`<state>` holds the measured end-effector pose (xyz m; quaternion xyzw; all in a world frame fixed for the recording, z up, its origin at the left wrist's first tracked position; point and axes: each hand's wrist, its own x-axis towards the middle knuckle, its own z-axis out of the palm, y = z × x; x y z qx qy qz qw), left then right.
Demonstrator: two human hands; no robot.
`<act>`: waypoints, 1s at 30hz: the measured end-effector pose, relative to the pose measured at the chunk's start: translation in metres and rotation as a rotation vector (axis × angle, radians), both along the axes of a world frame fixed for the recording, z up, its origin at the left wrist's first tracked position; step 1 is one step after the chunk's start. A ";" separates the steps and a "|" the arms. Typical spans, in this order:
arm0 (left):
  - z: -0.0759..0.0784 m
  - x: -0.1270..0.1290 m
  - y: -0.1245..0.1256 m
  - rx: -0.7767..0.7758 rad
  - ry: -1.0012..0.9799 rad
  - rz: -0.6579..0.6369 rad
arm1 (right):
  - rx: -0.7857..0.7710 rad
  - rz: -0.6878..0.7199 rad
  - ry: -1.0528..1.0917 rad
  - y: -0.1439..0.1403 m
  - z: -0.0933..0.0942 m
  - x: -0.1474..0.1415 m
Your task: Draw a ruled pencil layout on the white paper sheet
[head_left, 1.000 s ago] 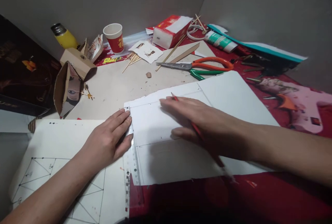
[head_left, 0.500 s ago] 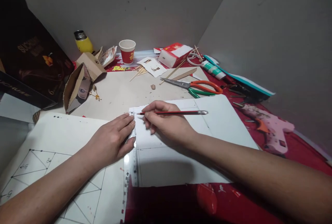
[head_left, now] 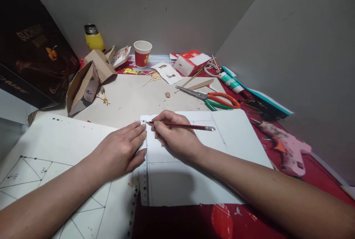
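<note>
My left hand (head_left: 120, 150) lies flat, fingers spread, pressing a clear plastic ruler (head_left: 143, 180) along the left edge of a white sheet (head_left: 194, 172). My right hand (head_left: 173, 133) grips a red pencil (head_left: 188, 125) whose tip touches the sheet beside the ruler's far end. The pencil's shaft points to the right, nearly level. Faint pencil lines cross the sheet. A larger white sheet with drawn triangles (head_left: 55, 165) lies under my left forearm.
Orange-handled scissors (head_left: 210, 97) lie beyond the sheet. A pink glue gun (head_left: 285, 144) rests at right on the red cloth. A paper cup (head_left: 142, 53), yellow bottle (head_left: 93, 37), red tissue box (head_left: 191, 61), cardboard pieces (head_left: 85, 82) and wooden sticks stand at the back. A dark box (head_left: 30, 58) is at left.
My right hand drew back from lying flat across the sheet and took a writing grip, bringing the pencil tip to the ruler's far end. The left hand stayed on the ruler.
</note>
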<state>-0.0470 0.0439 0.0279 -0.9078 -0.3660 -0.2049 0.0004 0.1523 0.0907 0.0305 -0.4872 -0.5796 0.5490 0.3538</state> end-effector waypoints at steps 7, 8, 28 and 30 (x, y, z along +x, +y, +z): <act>0.000 0.000 -0.001 -0.012 0.008 -0.005 | 0.020 0.012 -0.035 0.000 -0.003 0.001; 0.000 0.000 0.000 -0.015 0.009 -0.003 | 0.020 0.012 -0.038 0.000 -0.004 0.001; 0.002 0.000 0.002 -0.045 0.036 -0.004 | -0.032 0.060 0.012 -0.001 0.000 0.005; 0.002 0.000 0.002 -0.042 0.038 -0.003 | -0.030 0.062 0.008 -0.001 0.002 0.004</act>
